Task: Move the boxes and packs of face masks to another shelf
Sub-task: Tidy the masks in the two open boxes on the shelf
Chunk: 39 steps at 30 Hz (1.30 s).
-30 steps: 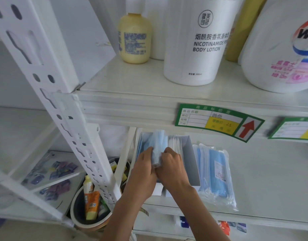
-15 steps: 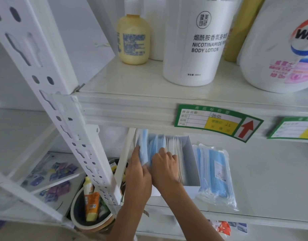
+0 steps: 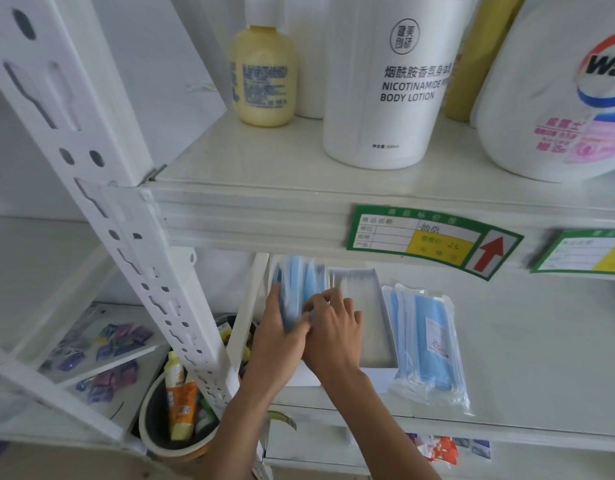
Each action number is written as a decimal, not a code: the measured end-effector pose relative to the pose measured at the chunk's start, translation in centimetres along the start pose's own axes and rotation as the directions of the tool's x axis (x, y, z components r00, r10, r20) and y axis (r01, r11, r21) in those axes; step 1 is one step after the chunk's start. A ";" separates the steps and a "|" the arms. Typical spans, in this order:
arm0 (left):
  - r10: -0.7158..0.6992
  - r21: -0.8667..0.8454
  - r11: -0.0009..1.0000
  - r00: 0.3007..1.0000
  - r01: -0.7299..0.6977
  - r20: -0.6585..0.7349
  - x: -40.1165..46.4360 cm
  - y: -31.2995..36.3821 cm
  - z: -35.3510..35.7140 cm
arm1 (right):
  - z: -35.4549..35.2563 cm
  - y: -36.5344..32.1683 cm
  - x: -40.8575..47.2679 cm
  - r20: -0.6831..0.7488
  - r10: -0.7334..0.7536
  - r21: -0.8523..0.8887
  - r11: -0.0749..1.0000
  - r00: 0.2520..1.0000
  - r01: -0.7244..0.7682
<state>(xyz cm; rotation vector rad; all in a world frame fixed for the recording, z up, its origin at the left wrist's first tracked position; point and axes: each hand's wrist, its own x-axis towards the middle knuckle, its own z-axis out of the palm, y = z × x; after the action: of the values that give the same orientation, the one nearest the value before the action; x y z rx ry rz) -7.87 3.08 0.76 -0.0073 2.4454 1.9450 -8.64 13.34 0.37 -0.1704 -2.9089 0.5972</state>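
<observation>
Masks: we judge the soft blue face-mask stack [image 3: 301,292], centre frame, light and floppy.
Hold: our left hand [image 3: 276,336] and right hand [image 3: 335,336] pinch its lower edges.

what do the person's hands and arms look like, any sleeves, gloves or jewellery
Both forearms are bare up to the bottom edge of the picture: no sleeves or cuffs show. The left hand and the right hand wear no gloves. No watch or bracelet shows on either wrist. Whether a finger bears a ring is too blurred to tell.

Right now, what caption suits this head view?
Both hands grip blue masks in an open box, beside a sealed pack.
</observation>
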 end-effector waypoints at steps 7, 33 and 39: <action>0.340 0.378 0.874 0.940 -0.306 -0.024 -0.4 -0.4 -0.8 | 0.5 -0.2 -0.9 0.047 -0.149 -0.041 0.988 0.988 0.151; 0.455 0.500 0.795 0.882 -0.343 -0.119 -0.9 -4.6 0.2 | 0.7 2.2 -2.8 0.041 -0.334 -0.063 0.940 0.942 0.336; 0.398 0.398 0.878 0.868 -0.266 -0.298 -0.3 -3.5 0.9 | 0.7 2.2 -2.8 0.047 -0.327 -0.008 0.945 0.944 0.328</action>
<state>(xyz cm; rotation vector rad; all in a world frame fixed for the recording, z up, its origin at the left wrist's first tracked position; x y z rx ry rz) -7.47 3.22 -2.81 0.0693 3.2134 1.7147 -5.85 14.71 -1.52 0.3250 -2.8898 0.5256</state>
